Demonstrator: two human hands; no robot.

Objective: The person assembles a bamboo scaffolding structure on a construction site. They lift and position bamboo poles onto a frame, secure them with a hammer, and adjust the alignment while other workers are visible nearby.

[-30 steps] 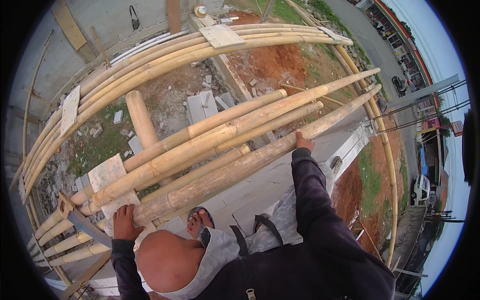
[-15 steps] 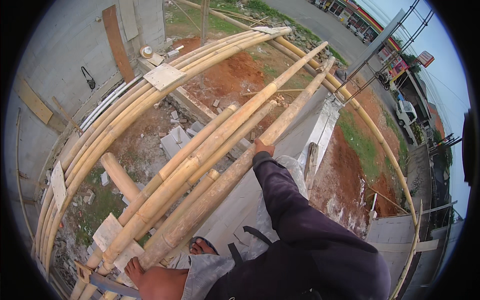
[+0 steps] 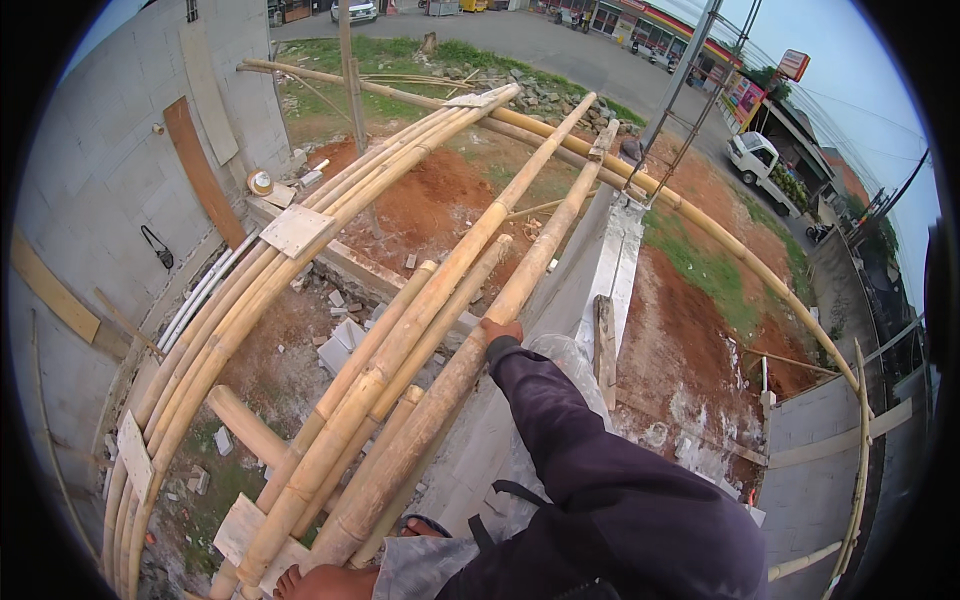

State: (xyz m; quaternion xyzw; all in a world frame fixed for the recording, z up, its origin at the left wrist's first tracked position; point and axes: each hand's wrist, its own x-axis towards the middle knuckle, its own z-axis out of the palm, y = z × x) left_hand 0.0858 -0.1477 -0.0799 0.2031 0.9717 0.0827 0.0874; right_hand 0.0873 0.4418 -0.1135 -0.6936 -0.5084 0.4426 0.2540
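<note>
My right hand (image 3: 503,331), at the end of a dark sleeve, is closed on the upper side of a thick, weathered bamboo pole (image 3: 455,378). This pole slants from the lower left up to the far cross pole. Left of it run a long yellowish bamboo pole (image 3: 455,251) and shorter bamboo lengths beside it. A pale flat board (image 3: 240,528) sits among the poles at lower left. My feet show at the lower edge, one bare (image 3: 289,580) by the poles and one in a sandal (image 3: 425,524). My left hand is out of the picture.
Curved bundled bamboo (image 3: 215,320) with a small board (image 3: 297,231) spans the left. Block wall (image 3: 620,240) tops run right of my pole, with upright rebar (image 3: 680,130) at the far corner. Rubble and red soil (image 3: 400,200) lie well below. A road with a white truck (image 3: 755,155) lies beyond.
My view has tilted up and turned, so more road shows and the scene sits lower left. A handsaw at lower left has left the picture. My right hand stays on the same pole.
</note>
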